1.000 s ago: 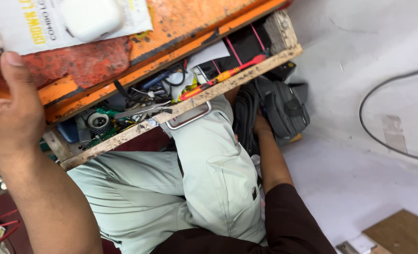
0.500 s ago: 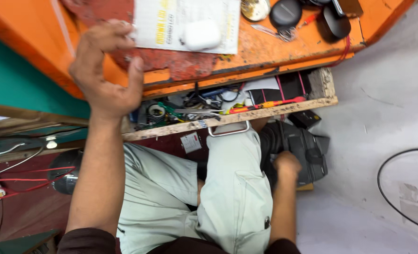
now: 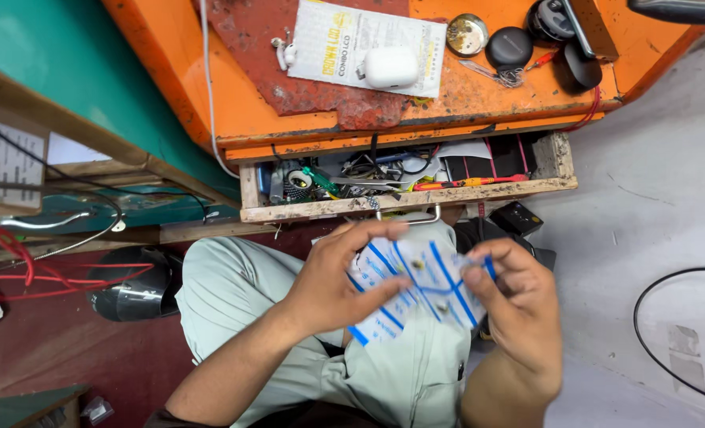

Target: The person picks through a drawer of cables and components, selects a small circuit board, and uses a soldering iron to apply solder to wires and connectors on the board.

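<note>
So a small clear plastic packet (image 3: 416, 289) with blue stripes is being held up over the lap, just below the open drawer (image 3: 404, 208). The left hand (image 3: 333, 285) is closed on the packet's left side, thumb on top and fingers curled under it. The right hand (image 3: 519, 305) is pinched on the right edge, fingertips (image 3: 473, 279) pressed onto the plastic. A few tiny metal bits can be made out inside the packet, but what they are can't be told, too small.

Behind the hands, the wooden drawer is pulled out from under the orange surface (image 3: 249, 119) and is stuffed with clutter: a red-handled screwdriver (image 3: 459, 183), a green-handled tool (image 3: 321, 181), tangled wires and a roll of something. A metal handle (image 3: 406, 215) is seen on the drawer's front edge.

Up on the surface, a white earbud case (image 3: 390, 66) is resting on a printed paper sheet (image 3: 364, 43), with a loose pair of white earbuds (image 3: 283, 52) just beside the sheet's left edge. A round metal tin (image 3: 468, 34) and a black round case (image 3: 509, 47) are sat near each other to the right. Light green trousers (image 3: 233, 293) fill the bottom of the view, and a black cable (image 3: 646, 317) is looped on the grey floor (image 3: 654, 198) off to the right.
</note>
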